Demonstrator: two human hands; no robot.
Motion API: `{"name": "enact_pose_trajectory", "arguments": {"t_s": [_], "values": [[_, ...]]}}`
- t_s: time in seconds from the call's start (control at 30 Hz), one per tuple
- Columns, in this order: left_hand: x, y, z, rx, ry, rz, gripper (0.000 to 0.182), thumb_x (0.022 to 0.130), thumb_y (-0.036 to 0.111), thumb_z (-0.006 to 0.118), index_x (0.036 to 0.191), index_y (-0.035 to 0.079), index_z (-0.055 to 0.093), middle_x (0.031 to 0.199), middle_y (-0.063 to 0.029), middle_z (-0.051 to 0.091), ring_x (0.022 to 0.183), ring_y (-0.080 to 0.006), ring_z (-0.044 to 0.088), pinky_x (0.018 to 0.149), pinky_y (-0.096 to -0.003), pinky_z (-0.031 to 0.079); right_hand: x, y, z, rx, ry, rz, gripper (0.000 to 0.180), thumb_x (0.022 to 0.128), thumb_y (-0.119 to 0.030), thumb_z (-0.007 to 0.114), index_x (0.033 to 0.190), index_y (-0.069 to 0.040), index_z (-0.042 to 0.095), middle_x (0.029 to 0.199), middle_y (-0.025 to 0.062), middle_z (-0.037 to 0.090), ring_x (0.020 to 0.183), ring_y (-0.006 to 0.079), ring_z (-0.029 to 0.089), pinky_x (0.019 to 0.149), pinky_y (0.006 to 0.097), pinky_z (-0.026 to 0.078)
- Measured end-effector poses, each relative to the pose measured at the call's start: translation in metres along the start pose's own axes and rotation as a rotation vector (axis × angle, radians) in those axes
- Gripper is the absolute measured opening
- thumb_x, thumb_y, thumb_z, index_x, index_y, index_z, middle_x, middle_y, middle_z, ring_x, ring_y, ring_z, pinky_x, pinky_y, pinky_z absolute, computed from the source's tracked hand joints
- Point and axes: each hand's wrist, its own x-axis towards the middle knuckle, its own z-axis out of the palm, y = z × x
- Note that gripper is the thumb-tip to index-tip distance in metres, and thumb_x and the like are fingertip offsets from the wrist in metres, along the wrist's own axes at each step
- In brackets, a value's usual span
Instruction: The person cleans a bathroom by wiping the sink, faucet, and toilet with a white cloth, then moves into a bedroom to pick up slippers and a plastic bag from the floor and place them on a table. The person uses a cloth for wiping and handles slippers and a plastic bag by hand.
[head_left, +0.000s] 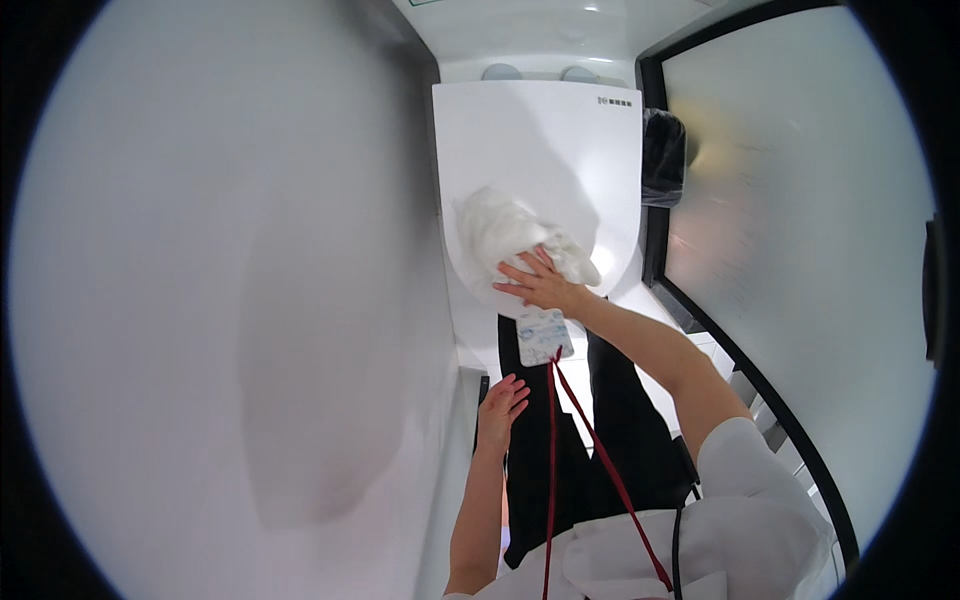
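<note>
A white closed toilet lid (517, 142) lies before me, with dark writing at its far right corner. On its near half rests a bunched, fluffy white cloth (495, 221). My right hand (544, 285) holds this cloth down against the lid, palm down and fingers spread over its near edge. The palm hides part of the cloth. My left hand (504, 405) hangs in the air nearer to my body, to the left of my legs. Its fingers are loosely bent and apart, with nothing in them.
A pale wall panel (315, 225) runs close along the left. At the right stands a black-framed frosted panel (787, 187), with a black-lined bin (664, 161) beside the toilet. A patterned card holder (544, 337) dangles on a red lanyard (551, 450) just below my right hand.
</note>
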Motion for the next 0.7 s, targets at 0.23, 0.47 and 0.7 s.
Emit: {"name": "enact_pose_trajectory", "arguments": {"t_s": [0.23, 0.47, 0.7], "values": [[0.079, 0.1, -0.009, 0.155, 0.018, -0.028, 0.037, 0.095, 0.023, 0.051, 0.128, 0.005, 0.047, 0.122, -0.011, 0.054, 0.109, -0.0213, 0.055, 0.091, -0.0357, 0.048, 0.172, 0.135, -0.206, -0.632, 0.265, 0.44, 0.044, 0.09, -0.023, 0.044, 0.134, -0.03, 0.044, 0.137, -0.0037, 0.043, 0.122, 0.0242, 0.041, 0.094, 0.0553, 0.037], [0.131, 0.156, 0.004, 0.269, -0.042, -0.073, 0.064, 0.096, 0.029, 0.048, 0.148, 0.022, 0.01, 0.145, -0.0133, 0.028, 0.131, -0.0304, 0.033, 0.094, -0.0469, 0.044, 0.054, 0.185, -0.21, -0.473, 0.487, 0.876, 0.041, 0.081, -0.01, 0.056, 0.12, -0.021, 0.056, 0.122, 0.0014, 0.054, 0.112, 0.0288, 0.048, 0.089, 0.0461, 0.043], [0.154, 0.189, 0.003, 0.093, -0.098, -0.086, 0.069, 0.095, 0.055, 0.035, 0.142, 0.006, 0.024, 0.141, -0.0145, 0.036, 0.125, -0.0268, 0.042, 0.097, -0.0508, 0.039, 0.066, -0.032, -0.069, 0.373, -0.029, 0.728, 0.024, 0.074, -0.013, 0.059, 0.097, -0.007, 0.065, 0.097, 0.0127, 0.062, 0.096, 0.0352, 0.054, 0.088, 0.054, 0.036]]}}
